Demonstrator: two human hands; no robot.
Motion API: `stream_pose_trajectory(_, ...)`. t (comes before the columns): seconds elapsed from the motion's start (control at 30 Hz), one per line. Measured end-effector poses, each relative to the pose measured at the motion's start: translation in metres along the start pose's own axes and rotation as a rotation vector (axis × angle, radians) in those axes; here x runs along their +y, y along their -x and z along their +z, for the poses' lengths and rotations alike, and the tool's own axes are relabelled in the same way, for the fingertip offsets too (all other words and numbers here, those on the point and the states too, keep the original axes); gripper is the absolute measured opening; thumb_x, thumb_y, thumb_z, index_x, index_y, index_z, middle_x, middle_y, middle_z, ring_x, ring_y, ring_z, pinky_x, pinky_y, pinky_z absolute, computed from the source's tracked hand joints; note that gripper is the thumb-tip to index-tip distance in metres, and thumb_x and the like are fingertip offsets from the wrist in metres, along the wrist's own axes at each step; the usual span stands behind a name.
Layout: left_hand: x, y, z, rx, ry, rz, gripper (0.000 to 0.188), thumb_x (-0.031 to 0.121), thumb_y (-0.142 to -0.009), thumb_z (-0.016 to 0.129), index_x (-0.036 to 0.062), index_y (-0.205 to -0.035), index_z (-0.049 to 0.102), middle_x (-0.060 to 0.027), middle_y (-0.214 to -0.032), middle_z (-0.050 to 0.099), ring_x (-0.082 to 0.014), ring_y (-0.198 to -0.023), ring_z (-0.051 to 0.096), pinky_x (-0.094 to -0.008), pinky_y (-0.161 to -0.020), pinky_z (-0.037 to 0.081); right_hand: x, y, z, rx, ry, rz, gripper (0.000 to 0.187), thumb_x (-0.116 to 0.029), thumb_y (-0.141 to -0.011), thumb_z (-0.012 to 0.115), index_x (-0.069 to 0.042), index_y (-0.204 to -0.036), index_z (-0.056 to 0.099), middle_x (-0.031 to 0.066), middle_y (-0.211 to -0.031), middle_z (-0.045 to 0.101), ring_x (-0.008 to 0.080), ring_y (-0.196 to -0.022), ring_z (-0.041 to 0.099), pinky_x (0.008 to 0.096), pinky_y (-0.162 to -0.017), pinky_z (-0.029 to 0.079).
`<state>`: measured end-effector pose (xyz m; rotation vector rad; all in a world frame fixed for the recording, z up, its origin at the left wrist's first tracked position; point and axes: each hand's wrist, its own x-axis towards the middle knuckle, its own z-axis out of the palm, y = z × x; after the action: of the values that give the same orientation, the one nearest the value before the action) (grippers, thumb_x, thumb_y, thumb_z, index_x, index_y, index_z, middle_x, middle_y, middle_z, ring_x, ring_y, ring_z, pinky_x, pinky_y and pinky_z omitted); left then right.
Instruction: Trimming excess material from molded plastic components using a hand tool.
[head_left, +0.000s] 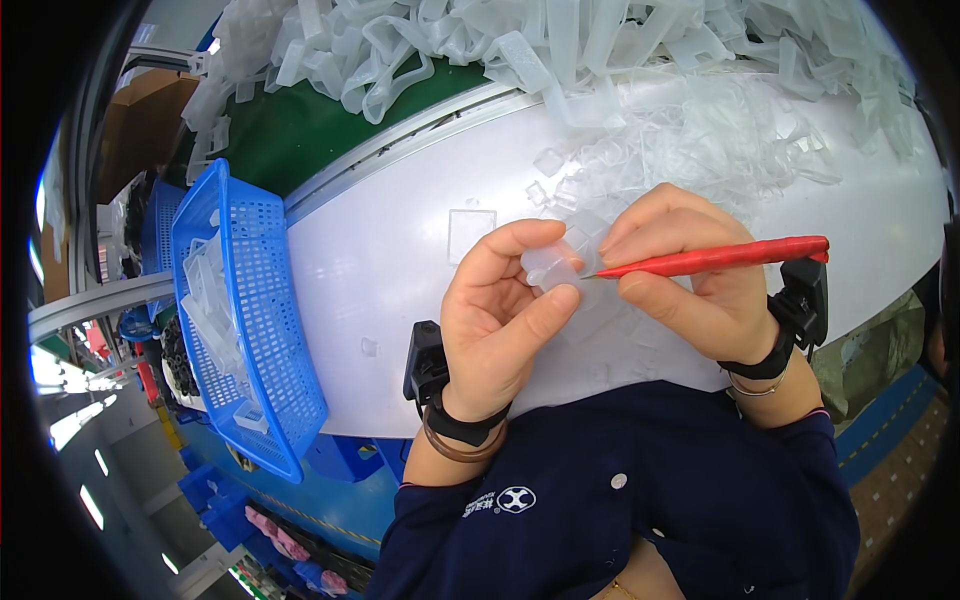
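The left grip [496, 315] pinches a rounded frosted-plastic piece [545, 264], seemingly steadying it beside the red pen-shaped tool [735, 258] the right grip [715, 310] clasps.

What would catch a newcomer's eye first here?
The bright red pen-shaped tool in the right hand, pointing toward the cloudy plastic piece in the left hand, stands out first. Next comes the blue basket at the left, then the pile of cloudy plastic along the top.
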<state>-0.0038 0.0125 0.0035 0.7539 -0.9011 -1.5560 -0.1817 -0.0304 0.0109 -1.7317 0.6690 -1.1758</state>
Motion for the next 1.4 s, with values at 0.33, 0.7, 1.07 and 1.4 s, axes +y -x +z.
stream_pose_trajectory(0.33, -0.003, -0.005, 0.004, 0.010, -0.194, 0.091, 0.037, -0.008, -0.078, 0.055, -0.0034, -0.112, 0.043, -0.0088, -0.100, 0.053, -0.0118, -0.091, 0.051, -0.0230, -0.079, 0.041, 0.000, 0.001, 0.003, -0.041, 0.586, -0.342, 0.020, -0.007, -0.066, 0.069, -0.002, -0.083, 0.059, 0.0094, -0.082, 0.059, 0.0234, -0.068, 0.058, 0.0274, -0.055, 0.046)
stream_pose_trajectory(0.7, 0.005, 0.002, -0.002, -0.089, -0.217, -0.095, 0.030, -0.007, -0.078, 0.055, -0.0045, -0.106, 0.047, -0.0093, -0.100, 0.054, -0.0131, -0.092, 0.053, -0.0246, -0.080, 0.041, -0.009, -0.005, -0.043, 0.532, 0.126, 0.085, 0.010, -0.003, -0.083, 0.055, 0.004, -0.090, 0.056, 0.0138, -0.086, 0.061, 0.0188, -0.073, 0.062, 0.0238, -0.062, 0.048)
stream_pose_trajectory(1.07, 0.002, 0.004, 0.005, 0.092, -0.623, 0.017, 0.017, 0.001, -0.079, 0.059, -0.0034, -0.096, 0.058, -0.0107, -0.091, 0.062, -0.0148, -0.082, 0.059, -0.0235, -0.072, 0.045, -0.005, 0.000, -0.001, 0.105, 0.046, 0.050, 0.009, -0.007, -0.074, 0.065, -0.003, -0.081, 0.062, 0.0070, -0.079, 0.059, 0.0179, -0.074, 0.054, 0.0274, -0.063, 0.042)
stream_pose_trajectory(1.4, -0.002, 0.003, 0.007, 0.126, -0.728, 0.094, 0.015, -0.001, -0.075, 0.062, 0.0004, -0.090, 0.061, -0.0100, -0.079, 0.062, -0.0184, -0.070, 0.059, -0.0249, -0.062, 0.045, -0.002, -0.002, 0.003, 0.012, 0.193, -0.068, 0.012, -0.008, -0.073, 0.066, -0.004, -0.083, 0.061, 0.0070, -0.080, 0.062, 0.0212, -0.073, 0.056, 0.0288, -0.064, 0.044)
